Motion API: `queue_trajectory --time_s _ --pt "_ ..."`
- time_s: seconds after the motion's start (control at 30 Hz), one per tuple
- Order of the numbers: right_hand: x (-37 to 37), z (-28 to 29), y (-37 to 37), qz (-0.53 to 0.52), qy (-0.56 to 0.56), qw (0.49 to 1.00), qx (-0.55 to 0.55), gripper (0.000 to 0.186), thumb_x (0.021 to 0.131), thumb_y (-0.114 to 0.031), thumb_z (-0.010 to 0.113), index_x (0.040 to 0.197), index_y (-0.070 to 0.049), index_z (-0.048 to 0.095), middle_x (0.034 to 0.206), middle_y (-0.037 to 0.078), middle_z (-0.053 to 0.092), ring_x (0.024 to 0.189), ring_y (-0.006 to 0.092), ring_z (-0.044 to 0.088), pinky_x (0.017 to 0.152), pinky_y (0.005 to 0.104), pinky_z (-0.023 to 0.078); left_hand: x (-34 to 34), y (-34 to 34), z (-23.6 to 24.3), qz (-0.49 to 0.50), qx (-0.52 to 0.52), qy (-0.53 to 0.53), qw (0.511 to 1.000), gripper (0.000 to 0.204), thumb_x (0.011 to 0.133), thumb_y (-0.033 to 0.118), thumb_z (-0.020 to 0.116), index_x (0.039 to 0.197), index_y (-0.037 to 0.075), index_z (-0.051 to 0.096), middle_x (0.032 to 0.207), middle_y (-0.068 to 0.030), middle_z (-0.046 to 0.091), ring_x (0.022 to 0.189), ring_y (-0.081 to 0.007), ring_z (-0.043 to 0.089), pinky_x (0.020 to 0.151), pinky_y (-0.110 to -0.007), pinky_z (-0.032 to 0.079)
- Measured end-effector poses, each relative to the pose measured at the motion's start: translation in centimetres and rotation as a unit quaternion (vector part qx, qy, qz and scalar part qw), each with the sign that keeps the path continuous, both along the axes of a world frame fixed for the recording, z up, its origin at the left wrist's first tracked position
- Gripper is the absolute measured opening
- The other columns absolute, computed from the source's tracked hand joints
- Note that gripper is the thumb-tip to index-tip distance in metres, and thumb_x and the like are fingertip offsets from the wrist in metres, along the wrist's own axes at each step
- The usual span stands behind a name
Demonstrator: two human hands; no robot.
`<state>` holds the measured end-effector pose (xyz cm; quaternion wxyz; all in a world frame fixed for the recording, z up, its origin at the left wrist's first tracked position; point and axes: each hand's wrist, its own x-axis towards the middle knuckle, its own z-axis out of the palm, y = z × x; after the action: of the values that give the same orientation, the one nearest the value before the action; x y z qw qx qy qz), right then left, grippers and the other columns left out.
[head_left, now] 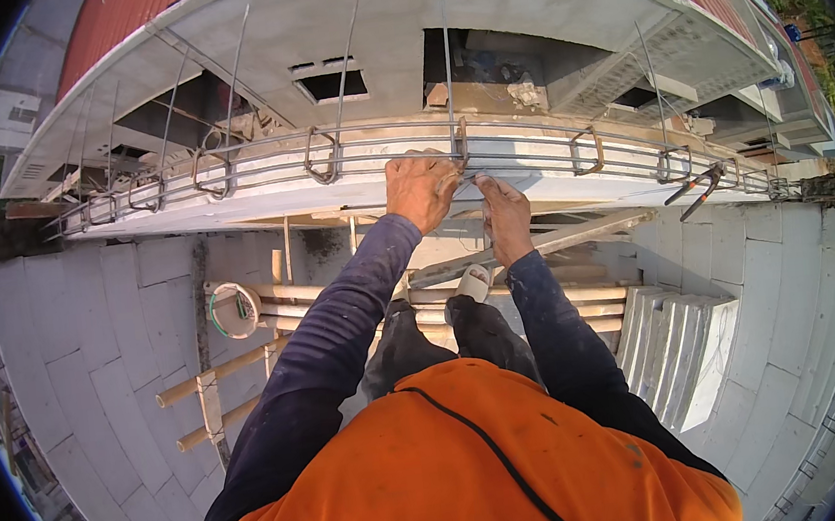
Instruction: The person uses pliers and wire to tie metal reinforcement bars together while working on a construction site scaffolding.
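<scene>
A long cage of thin steel reinforcing bars [527, 140] with square stirrups [322, 157] runs along the top of the wall in front of me. My left hand [423, 190] is closed on the bars beside the stirrup [460, 142] in the middle. Close to its right, just below the bars, my right hand [507, 217] has thumb and finger pinched together. What it pinches is too small to make out. Pincers [696, 191] with dark handles hang on the cage at the right.
Upright steel rods [348, 56] rise from the cage. Below me are bamboo poles [292, 311], a wooden plank [576, 235], a round bucket [234, 309] and stacked grey blocks [672, 346]. Grey block walls [96, 362] stand on both sides. A building with a red roof [128, 22] lies beyond.
</scene>
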<state>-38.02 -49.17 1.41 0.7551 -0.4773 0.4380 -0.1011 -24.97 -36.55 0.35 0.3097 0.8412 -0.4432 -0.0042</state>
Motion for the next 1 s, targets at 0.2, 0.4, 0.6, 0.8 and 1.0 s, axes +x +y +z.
queue_trajectory --time_s 0.2,0.4,0.6,0.8,1.0 --pt "1.6 0.2 1.2 -0.042 -0.004 0.998 0.054 0.022 0.102 -0.030 0.067 0.093 -0.010 0.071 0.064 -0.006 0.051 0.045 0.0052 0.038 0.040 0.0245 0.027 0.5 0.0 0.3 -0.013 -0.009 0.020 1.000 0.028 0.092 0.034 0.074 0.118 0.023 0.078 0.119 -0.0051 0.069 0.113 -0.0285 0.059 0.095 -0.047 0.036" --pt "2.8 -0.3 2.4 -0.065 -0.007 0.995 0.072 0.019 0.106 -0.027 0.059 0.099 -0.010 0.065 0.065 -0.004 0.053 0.045 0.0064 0.037 0.038 0.0251 0.027 0.8 0.2 0.3 -0.013 -0.015 0.040 0.999 0.031 0.090 0.034 0.076 0.119 0.022 0.078 0.117 -0.0066 0.074 0.111 -0.0297 0.062 0.095 -0.045 0.037" --pt "2.8 0.0 2.3 -0.092 -0.031 0.984 0.146 0.018 0.105 -0.025 0.057 0.099 -0.009 0.065 0.066 -0.004 0.053 0.046 0.0066 0.036 0.037 0.0259 0.026 0.8 -0.1 0.6 -0.007 -0.023 0.088 0.996 0.041 0.089 0.029 0.075 0.129 0.019 0.072 0.116 -0.0084 0.077 0.108 -0.0282 0.069 0.100 -0.043 0.037" --pt "3.5 0.8 2.8 -0.076 -0.010 0.994 0.081 0.020 0.102 -0.025 0.056 0.089 -0.011 0.063 0.066 -0.005 0.050 0.048 0.0065 0.039 0.040 0.0270 0.025 1.7 -0.4 0.8 0.042 -0.119 0.285 0.950 0.051 0.090 0.014 0.070 0.140 0.005 0.061 0.092 -0.0095 0.077 0.090 -0.0176 0.071 0.091 -0.035 0.048" --pt "2.6 1.6 4.2 -0.054 -0.043 0.998 0.003 0.023 0.101 -0.023 0.056 0.083 -0.008 0.057 0.066 -0.004 0.048 0.053 0.0061 0.039 0.047 0.0264 0.029 -0.1 -0.1 1.0 0.139 -0.172 0.321 0.921 0.051 0.093 0.010 0.069 0.141 -0.004 0.057 0.085 -0.0057 0.072 0.081 -0.0125 0.066 0.076 -0.027 0.051"
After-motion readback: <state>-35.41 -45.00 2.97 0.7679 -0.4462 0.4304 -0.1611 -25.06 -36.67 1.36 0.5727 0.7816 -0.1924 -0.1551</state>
